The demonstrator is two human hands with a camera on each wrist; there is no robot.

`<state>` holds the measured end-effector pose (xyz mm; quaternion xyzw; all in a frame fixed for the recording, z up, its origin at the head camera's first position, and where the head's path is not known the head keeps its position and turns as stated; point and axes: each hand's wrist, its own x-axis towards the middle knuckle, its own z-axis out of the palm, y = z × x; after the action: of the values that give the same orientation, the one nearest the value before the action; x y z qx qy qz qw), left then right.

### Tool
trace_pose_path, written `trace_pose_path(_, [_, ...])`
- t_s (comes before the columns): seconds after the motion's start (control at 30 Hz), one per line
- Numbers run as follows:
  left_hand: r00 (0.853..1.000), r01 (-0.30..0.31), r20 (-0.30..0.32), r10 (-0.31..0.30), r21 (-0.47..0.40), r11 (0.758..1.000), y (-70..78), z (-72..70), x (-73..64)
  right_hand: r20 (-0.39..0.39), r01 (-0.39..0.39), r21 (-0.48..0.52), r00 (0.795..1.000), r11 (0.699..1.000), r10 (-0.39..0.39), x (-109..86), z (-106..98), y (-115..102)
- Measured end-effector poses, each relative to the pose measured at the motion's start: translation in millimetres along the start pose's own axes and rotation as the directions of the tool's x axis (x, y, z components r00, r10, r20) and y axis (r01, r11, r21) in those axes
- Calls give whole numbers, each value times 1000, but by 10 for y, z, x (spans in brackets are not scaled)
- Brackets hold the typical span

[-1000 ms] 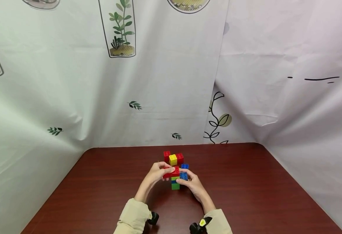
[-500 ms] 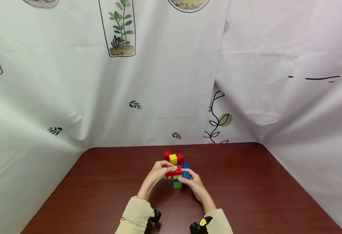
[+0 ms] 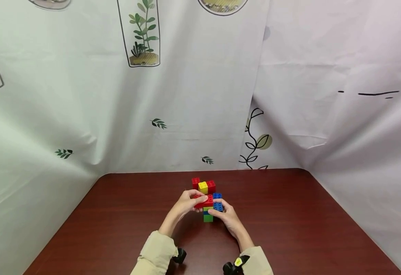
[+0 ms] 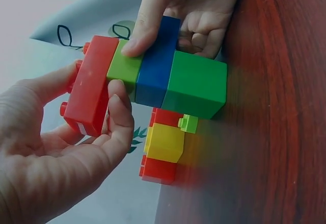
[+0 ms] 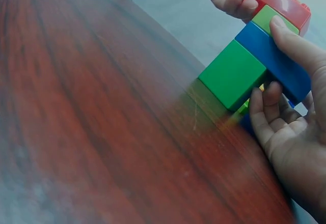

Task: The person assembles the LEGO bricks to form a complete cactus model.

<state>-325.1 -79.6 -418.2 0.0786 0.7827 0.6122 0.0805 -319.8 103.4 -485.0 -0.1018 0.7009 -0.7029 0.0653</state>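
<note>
A small stack of toy building bricks stands on the table between my hands. At the bottom is a green brick (image 4: 198, 81), then a longer blue brick (image 4: 159, 74) jutting toward my right hand, then a light green brick (image 4: 122, 70). Across the top lies a long red brick (image 4: 91, 86), overhanging toward my left hand (image 3: 185, 203). That hand grips the red brick between thumb and fingers. My right hand (image 3: 228, 217) holds the stack, its thumb pressed on the light green and blue bricks and its other fingers curled beneath the blue overhang.
Behind the stack stand a yellow brick (image 3: 203, 187) and two red bricks (image 3: 211, 186) side by side. A small light green piece (image 4: 188, 123) shows beside them. Another blue brick (image 3: 217, 195) sits just behind the stack. A patterned cloth (image 3: 200, 95) hangs past the table's (image 3: 310, 229) far edge.
The stack and my left hand have shifted slightly to the right since a second ago. Both hands keep the same grip, and the last half second shows almost no movement.
</note>
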Motion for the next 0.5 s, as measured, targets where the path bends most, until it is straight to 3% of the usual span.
trace_pose_path(0.27, [990, -133, -27, 138, 141, 981, -85, -49, -6, 22, 6, -1, 1000, 1000, -6, 5, -2, 21])
trace_pose_path(0.4, [982, -167, -65, 178, 144, 975, -84, -88, 14, 17, 11, -5, 1000, 1000, -11, 2, -12, 31])
trace_pose_path(0.5, [980, -160, -98, 172, 124, 979, -97, -125, 48, 20, 9, -7, 1000, 1000, -9, 1, -11, 32])
